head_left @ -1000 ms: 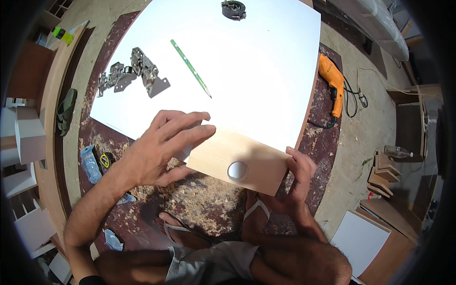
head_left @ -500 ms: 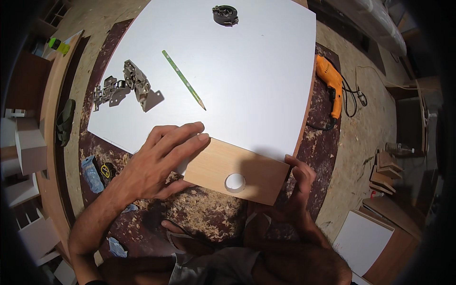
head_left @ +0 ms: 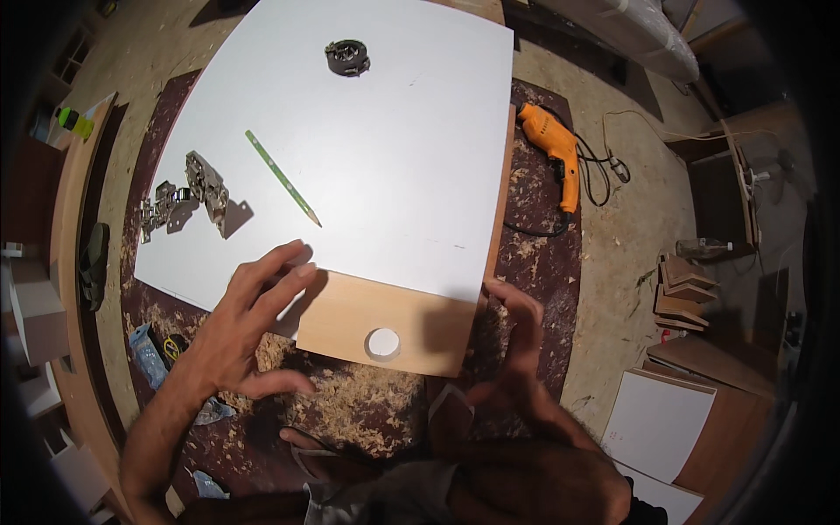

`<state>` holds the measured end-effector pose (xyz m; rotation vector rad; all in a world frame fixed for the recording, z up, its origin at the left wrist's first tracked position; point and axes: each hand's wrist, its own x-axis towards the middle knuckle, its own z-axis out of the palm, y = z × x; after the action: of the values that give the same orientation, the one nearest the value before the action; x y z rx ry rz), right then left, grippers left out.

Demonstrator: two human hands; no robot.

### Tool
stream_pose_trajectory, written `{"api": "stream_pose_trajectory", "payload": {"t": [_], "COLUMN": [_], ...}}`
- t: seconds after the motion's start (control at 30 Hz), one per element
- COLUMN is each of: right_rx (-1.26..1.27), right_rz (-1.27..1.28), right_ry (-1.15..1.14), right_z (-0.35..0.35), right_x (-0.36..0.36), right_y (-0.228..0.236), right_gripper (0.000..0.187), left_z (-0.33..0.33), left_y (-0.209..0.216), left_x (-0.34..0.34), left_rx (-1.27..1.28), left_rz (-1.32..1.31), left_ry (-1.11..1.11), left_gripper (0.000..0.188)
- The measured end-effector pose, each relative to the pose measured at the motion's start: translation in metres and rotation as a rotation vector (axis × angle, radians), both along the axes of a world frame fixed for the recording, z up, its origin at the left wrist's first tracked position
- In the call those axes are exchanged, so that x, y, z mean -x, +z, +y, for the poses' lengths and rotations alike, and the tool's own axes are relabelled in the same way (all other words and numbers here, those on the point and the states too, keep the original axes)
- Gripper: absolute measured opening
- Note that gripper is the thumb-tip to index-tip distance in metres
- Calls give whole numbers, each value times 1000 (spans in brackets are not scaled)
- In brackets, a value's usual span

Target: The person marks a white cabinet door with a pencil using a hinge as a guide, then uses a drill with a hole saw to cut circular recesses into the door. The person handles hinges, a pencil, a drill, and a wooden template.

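A pale wooden strip (head_left: 350,308) with one round hole lies along the near edge of a large white panel (head_left: 394,157). White shows through the hole. My left hand (head_left: 232,328) is at the strip's left end, fingers and thumb spread, fingertips over its far left corner. My right hand (head_left: 516,328) curves around the right end, a fingertip at the panel's corner. Its lower fingers are in shadow, with a dark gap between palm and wood. Beyond my left hand lie a green pencil (head_left: 282,178) and metal hinges (head_left: 194,194). A round black fitting (head_left: 348,58) sits farther back.
An orange power drill (head_left: 553,153) with a black cord lies right of the panel. Wood shavings (head_left: 359,407) cover the dark mat below. A tape measure (head_left: 173,350) and blue plastic packet (head_left: 147,357) are at left. Wood offcuts (head_left: 684,293) and a plastic bottle (head_left: 703,248) stand right.
The view has shifted, so the panel and its things appear farther left. My left thumb has come away from the strip and that hand has spread wider. My right hand stays by the right end.
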<state>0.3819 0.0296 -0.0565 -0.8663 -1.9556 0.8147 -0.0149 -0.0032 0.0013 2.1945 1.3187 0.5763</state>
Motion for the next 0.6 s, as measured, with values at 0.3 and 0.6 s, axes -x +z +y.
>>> {"api": "stream_pose_trajectory", "payload": {"t": [0.3,0.6], "right_rx": [112,-141], "right_rz": [119,-468], "right_ry": [-384,-109], "right_z": [68,161], "right_x": [-26,6], "right_y": [5,124], "right_gripper": [75,28], "left_z": [-18,24], "left_y": [25,90], "left_x": [41,32], "left_rx": [-364,-544], "left_rz": [-129,-421], "left_ry": [180,350], "left_gripper": [94,51]}}
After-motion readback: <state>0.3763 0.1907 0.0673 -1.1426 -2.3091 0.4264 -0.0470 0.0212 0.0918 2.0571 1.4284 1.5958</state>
